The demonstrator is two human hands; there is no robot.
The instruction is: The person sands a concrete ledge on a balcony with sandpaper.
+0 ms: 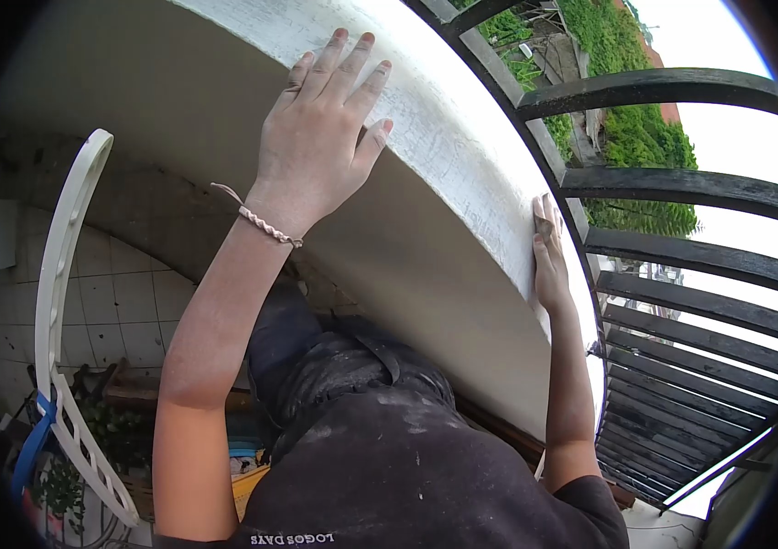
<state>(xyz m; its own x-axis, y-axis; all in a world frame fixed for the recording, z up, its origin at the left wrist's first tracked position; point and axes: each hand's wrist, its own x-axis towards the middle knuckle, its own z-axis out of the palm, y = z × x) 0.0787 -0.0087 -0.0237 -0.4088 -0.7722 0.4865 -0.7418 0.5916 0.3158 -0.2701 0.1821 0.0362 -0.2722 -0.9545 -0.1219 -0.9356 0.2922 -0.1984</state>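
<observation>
Along the top of the low wall, directly in front of the person, runs the white ledge [462, 174], scuffed, curving from upper left down to the right. Left hand [320, 137] lies palm down on its near edge, fingers straight and slightly parted, thumb out to the side, gripping nothing visible; skin dusty. Bracelet [270, 229], braided, on that wrist. Right hand [549, 261] is on the ledge farther right, near the railing, fingers together; can't tell whether they hold anything. Black railing [673, 183] stands just beyond the ledge, greenery [632, 151] behind it. Wall's plain face [462, 302] drops below the ledge. Dark shirt [371, 476] has pale dust marks. Far left: arched white frame [52, 274], blue strap [34, 448] on it, tiled floor [119, 297] behind.
</observation>
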